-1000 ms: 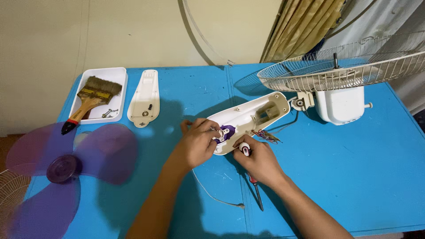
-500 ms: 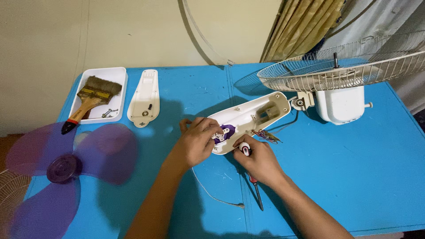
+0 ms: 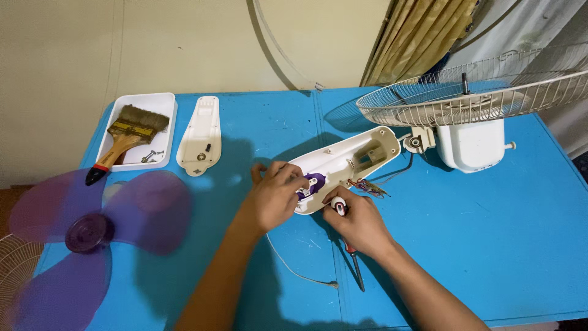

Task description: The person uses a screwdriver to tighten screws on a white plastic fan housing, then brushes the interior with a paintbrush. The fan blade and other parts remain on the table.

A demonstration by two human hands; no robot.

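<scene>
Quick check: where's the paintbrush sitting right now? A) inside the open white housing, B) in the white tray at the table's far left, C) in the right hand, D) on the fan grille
B: the paintbrush lies in the white tray at the far left corner of the blue table, bristles away from the camera and its dark handle tip poking out over the tray's near edge, far from both hands.

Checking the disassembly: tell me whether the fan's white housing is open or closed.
Open. The white housing lies hollow side up, its cavity and coloured wires exposed, and a separate white cover lies apart beside the tray.
</scene>
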